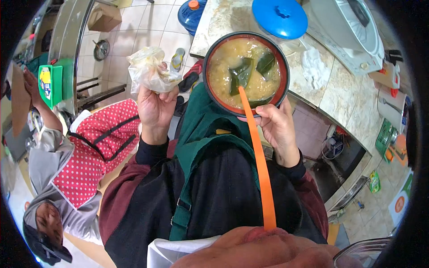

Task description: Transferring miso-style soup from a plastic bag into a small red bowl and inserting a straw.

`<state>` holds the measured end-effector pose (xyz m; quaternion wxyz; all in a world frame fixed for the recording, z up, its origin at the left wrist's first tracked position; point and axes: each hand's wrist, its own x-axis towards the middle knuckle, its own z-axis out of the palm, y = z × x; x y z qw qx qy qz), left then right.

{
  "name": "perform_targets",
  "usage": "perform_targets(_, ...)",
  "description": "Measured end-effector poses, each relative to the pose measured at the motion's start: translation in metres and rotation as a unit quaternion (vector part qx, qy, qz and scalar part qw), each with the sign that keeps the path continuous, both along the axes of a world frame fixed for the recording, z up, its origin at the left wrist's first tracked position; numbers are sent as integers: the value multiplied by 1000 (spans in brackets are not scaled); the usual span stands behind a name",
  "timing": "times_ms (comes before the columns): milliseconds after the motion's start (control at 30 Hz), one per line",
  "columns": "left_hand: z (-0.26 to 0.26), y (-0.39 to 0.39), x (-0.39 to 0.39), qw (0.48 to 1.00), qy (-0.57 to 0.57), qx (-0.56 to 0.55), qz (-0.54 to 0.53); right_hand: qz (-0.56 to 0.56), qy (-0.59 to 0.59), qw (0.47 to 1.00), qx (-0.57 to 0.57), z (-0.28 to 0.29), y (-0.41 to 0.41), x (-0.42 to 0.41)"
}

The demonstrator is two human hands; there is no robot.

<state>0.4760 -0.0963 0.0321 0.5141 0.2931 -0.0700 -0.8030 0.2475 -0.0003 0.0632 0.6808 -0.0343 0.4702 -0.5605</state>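
Note:
My right hand point(278, 130) holds a round bowl point(287, 72), dark outside and reddish brown inside, by its near rim. Cloudy yellowish soup point(223, 63) with large dark green leaf pieces point(242, 74) fills much of it. From my mouth to the soup runs a long orange straw-like strip point(256, 147); its lower end meets the leaves, and its exact kind is unclear. Pinched in my left hand point(156, 110) is a crumpled translucent plastic bag point(147, 70), held up left of the bowl. What the bag contains cannot be made out.
A marble-patterned counter point(221, 23) bears a blue-lidded container point(280, 16), crumpled white tissue point(315, 68) and a white appliance point(348, 37). A blue water jug point(192, 16) stands on the tiled floor. At left, another person in a red polka-dot apron point(80, 174) is near a green box point(50, 85).

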Motion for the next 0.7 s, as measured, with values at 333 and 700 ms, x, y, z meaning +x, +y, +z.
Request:
perform_targets(333, 14, 14, -13, 998, 7, -23, -62, -40, -24, 999, 6, 16, 34, 3)
perform_targets(700, 23, 15, -29, 990, 59, -23, -124, -72, 3, 997, 10, 19, 49, -4)
